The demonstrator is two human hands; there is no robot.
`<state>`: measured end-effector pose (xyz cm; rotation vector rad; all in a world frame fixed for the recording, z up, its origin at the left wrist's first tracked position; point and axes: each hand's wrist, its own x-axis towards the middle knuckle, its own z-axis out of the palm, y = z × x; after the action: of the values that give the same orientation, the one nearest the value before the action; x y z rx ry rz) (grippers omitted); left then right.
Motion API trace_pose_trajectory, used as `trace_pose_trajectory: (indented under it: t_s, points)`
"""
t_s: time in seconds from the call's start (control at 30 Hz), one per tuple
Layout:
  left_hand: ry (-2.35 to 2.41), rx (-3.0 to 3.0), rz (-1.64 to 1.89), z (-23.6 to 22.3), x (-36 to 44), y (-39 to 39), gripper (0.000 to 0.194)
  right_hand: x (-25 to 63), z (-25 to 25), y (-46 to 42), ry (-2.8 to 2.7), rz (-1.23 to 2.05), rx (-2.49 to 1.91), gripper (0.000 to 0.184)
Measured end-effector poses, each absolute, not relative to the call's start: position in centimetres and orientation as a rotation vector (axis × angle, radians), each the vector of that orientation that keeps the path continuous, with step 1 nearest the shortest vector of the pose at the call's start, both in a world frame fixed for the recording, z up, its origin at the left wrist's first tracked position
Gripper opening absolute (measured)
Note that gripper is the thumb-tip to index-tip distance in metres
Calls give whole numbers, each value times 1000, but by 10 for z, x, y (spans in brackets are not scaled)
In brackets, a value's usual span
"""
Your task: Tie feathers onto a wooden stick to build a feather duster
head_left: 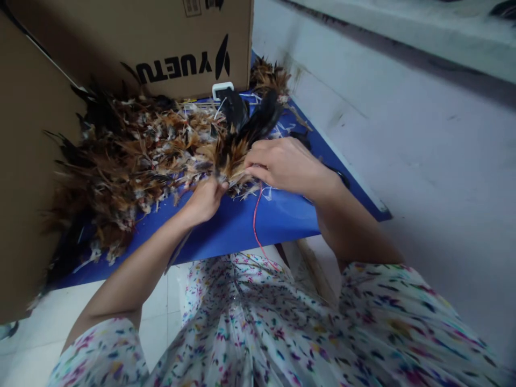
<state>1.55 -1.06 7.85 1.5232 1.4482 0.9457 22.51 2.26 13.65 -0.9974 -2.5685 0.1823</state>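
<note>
Between my hands is a bunch of brown and black feathers (pixel 231 153), its dark tips pointing away from me. My left hand (pixel 207 199) pinches the near end of the bunch, thumb and fingers pressed together. At its right side my right hand (pixel 280 164) is closed, with thumb and forefinger on a feather of the bunch. A thin red string (pixel 255 217) hangs from beneath my right hand over the table edge onto my lap. A large heap of brown and black feathers (pixel 133 145) lies to the left and behind the bunch.
The blue table (pixel 242 228) has a cardboard box (pixel 185 32) at its back and another cardboard box (pixel 30 161) at left. A wall (pixel 403 134) borders the right side. A white plastic piece (pixel 222 87) and a smaller feather pile (pixel 269 78) are near the back.
</note>
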Motion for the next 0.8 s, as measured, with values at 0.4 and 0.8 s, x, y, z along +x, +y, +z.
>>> trace_pose_trajectory:
  t_s: [0.4, 0.8]
  points:
    - [1510, 1882, 679, 96, 28, -39, 22, 201, 214, -2, -3049, -653, -837, 23]
    - [1395, 2271, 395, 120, 13, -79, 17, 195, 152, 76, -2651, 1094, -471, 23]
